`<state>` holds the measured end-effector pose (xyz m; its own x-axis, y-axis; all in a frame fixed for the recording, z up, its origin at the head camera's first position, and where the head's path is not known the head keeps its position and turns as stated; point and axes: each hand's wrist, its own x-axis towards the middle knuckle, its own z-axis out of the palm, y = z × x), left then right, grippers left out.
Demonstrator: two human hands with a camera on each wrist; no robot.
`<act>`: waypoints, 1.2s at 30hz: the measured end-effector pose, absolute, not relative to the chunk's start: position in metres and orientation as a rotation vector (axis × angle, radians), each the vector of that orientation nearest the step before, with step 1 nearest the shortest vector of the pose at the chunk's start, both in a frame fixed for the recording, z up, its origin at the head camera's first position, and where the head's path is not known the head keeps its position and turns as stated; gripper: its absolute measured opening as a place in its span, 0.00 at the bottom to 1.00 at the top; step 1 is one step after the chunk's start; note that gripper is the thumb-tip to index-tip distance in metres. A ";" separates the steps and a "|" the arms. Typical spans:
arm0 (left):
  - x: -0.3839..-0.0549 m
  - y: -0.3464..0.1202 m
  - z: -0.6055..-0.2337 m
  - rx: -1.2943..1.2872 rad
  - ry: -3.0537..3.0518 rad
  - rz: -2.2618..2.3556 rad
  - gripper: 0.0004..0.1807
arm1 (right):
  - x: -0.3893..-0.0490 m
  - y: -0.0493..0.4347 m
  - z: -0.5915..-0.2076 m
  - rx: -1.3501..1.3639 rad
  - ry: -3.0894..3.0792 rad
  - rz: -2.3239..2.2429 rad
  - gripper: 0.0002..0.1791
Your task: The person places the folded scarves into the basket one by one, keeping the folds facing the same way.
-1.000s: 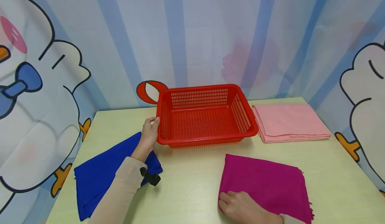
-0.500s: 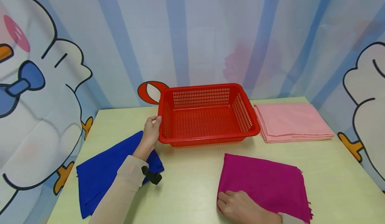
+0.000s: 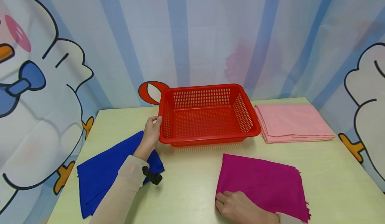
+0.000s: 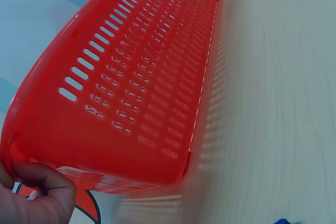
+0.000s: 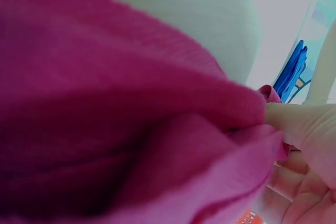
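Note:
A red plastic basket (image 3: 210,139) with slotted walls stands at the back middle of the table. My left hand (image 3: 151,132) grips its left rim; in the left wrist view the thumb (image 4: 44,179) curls over that rim. A folded magenta cloth (image 3: 261,184) lies at the front right. My right hand (image 3: 236,205) pinches its near left edge, and in the right wrist view the thumb reaches into the folds of the cloth (image 5: 131,103). Under my left forearm lies a folded blue cloth (image 3: 102,174), partly covered by the sleeve.
Right of the basket lies a folded pink cloth (image 3: 294,122), close to its wall. The pale wooden table (image 3: 183,187) ends at a printed curtain (image 3: 204,43) behind. A black strap device (image 3: 152,175) sits on the left wrist.
The right hand and the magenta cloth have shifted slightly left. The left hand keeps its grip on the basket, and the view itself has moved a little.

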<state>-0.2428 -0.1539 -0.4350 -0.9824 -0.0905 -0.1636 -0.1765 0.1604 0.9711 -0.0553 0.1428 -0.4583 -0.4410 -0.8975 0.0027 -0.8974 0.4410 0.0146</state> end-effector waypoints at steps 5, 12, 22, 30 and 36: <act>-0.244 -0.155 -0.435 -0.266 2.342 1.981 0.26 | -0.056 0.140 -0.458 1.664 -2.666 -0.014 0.24; -0.244 -0.155 -0.436 -0.261 2.337 1.997 0.26 | -0.058 0.138 -0.457 1.677 -2.691 -0.061 0.24; -0.244 -0.155 -0.436 -0.269 2.330 1.998 0.26 | -0.058 0.137 -0.461 1.658 -2.592 -0.024 0.21; -0.244 -0.156 -0.438 -0.275 2.329 1.997 0.26 | -0.059 0.134 -0.459 1.682 -2.654 -0.007 0.24; -0.243 -0.155 -0.437 -0.263 2.322 2.010 0.26 | -0.061 0.131 -0.458 1.715 -2.669 -0.007 0.25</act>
